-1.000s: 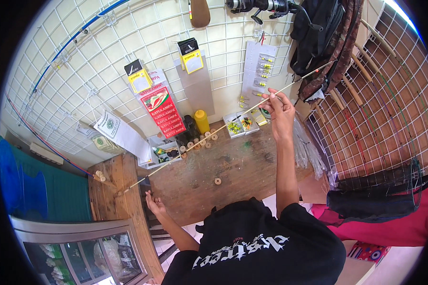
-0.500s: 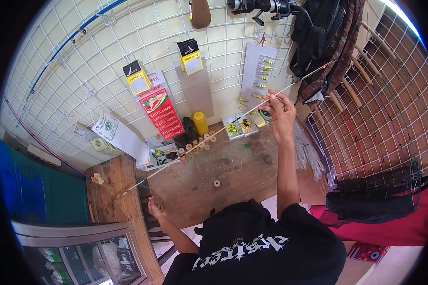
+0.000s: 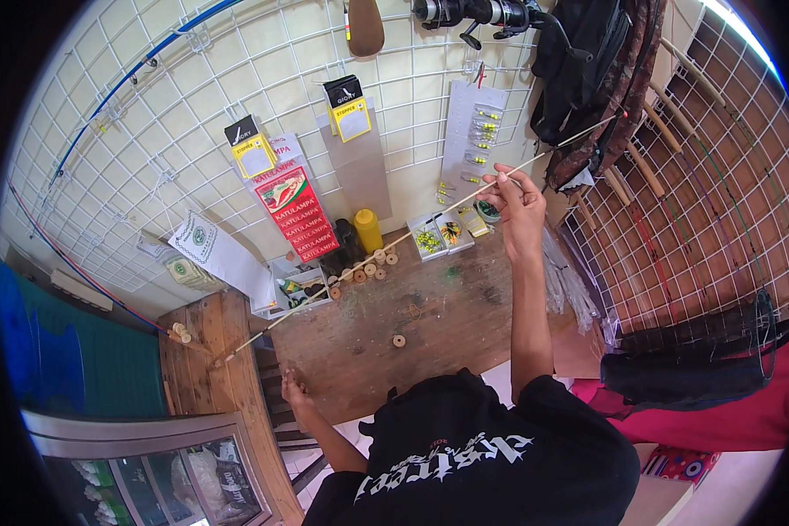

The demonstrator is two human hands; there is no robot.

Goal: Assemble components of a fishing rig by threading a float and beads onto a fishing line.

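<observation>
Between thumb and fingers, my right hand [image 3: 519, 206] pinches a long, thin, pale rod [image 3: 447, 210]. The rod runs slantwise from the wooden ledge at left up to the dark bags at right, passing above the workbench. Its lower left end lies over the ledge, too thin to tell whether it touches. Low at the left, my left hand [image 3: 296, 394] is off the rod, by the bench's left edge. Its fingers are loosely apart and nothing shows in it. Several small cork rings [image 3: 380, 257] stand behind the rod, and a single cork ring [image 3: 399, 340] lies nearer.
The wooden workbench [image 3: 368, 351] meets a white wire grid with hanging packets. On it stand a yellow bottle [image 3: 367, 231], a white divided tray [image 3: 440, 238] and a white box [image 3: 302, 285]. Several rods [image 3: 666, 167] lean at right. A glass-fronted cabinet [image 3: 149, 473] stands lower left.
My left hand has shifted slightly to the right and down. My right hand and the rod have hardly moved.
</observation>
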